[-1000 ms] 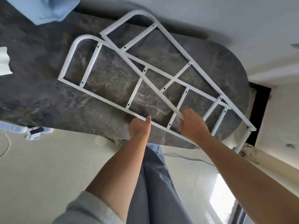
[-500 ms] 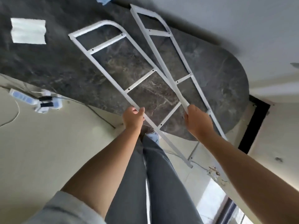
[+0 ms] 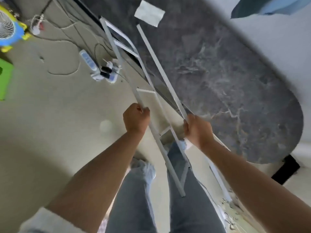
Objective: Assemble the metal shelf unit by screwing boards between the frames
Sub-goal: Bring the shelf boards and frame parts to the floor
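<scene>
The left hand (image 3: 136,118) is curled tight around the outer rail of a white metal frame (image 3: 157,137), knuckles up, gripping it partway along its length. The right hand (image 3: 197,128) is wrapped in the same way around a second white frame (image 3: 161,67), which shows edge-on as one thin rail. Both frames are lifted off the surface and held side by side, near each other but apart at the grips — the left one turned so that its cross rungs are visible, its lower end hanging in front of the person's grey jeans (image 3: 136,199).

The left frame's upper end reaches over the edge of the dark marbled table (image 3: 235,73), where its rounded top and a rung are blurred. The right frame's upper end runs up across the tabletop and stops just short of a white sheet of paper (image 3: 149,13) lying there. Whether either upper end touches the table cannot be told.

Beyond the table's left edge, on the pale floor (image 3: 50,123), lies a white power strip (image 3: 99,68) with plugs and loose cables. Farther left sit a small fan with a blue-and-yellow housing (image 3: 8,31) and something bright green (image 3: 5,81) at the picture's edge. A blue cloth (image 3: 269,5) shows at the top right corner.
</scene>
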The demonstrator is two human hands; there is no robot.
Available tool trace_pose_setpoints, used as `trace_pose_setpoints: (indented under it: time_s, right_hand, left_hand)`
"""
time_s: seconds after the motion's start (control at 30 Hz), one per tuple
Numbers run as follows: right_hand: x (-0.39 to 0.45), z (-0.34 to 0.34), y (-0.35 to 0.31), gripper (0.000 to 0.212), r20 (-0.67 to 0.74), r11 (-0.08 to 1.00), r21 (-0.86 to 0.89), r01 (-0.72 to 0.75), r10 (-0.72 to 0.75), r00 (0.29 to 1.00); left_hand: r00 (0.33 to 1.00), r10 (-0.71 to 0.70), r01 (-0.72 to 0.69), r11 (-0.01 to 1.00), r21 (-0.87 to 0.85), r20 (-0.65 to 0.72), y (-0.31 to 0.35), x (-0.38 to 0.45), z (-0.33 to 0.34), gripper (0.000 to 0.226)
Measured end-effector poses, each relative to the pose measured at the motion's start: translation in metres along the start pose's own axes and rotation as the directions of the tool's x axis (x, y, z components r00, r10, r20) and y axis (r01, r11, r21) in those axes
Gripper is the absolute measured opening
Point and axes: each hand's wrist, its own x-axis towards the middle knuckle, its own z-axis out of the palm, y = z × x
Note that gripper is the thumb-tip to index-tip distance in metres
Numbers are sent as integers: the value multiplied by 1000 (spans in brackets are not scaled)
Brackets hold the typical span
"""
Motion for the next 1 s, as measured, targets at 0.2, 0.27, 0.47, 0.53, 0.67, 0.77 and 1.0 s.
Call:
trace_pose_setpoints:
  time_s: [0.2, 0.27, 0.47, 0.53, 0.67, 0.77, 1.0]
  right_hand:
    - [-4, 14, -132, 25, -39, 968, -79, 237, -240, 970]
    - [-2, 20, -179, 26, -12, 937, -127, 325, -329, 944]
    - [12, 48, -316, 24, 104, 846, -185, 499, -489, 866]
    - [17, 58, -360, 21, 137, 806, -203, 556, -539, 831]
    - [38, 73, -448, 25, 199, 717, -244, 653, -622, 757]
    - [58, 81, -518, 25, 258, 648, -247, 721, -673, 693]
    - [94, 104, -679, 25, 356, 492, -309, 814, -734, 578]
  left_hand:
    - [960, -265, 257, 962, -91, -95, -114, 3, -88, 24]
    - [924, -373, 359, 922, -142, -87, -154, 5, -116, 15]
    - [824, -551, 500, 818, -286, -134, -250, 17, -192, 14]
    - [796, -588, 531, 791, -303, -142, -275, 27, -219, 22]
    - [740, -661, 591, 729, -346, -127, -327, 58, -272, 31]
    - [690, -712, 629, 678, -380, -130, -368, 86, -310, 31]
    - [550, -829, 703, 525, -480, -102, -458, 141, -405, 31]
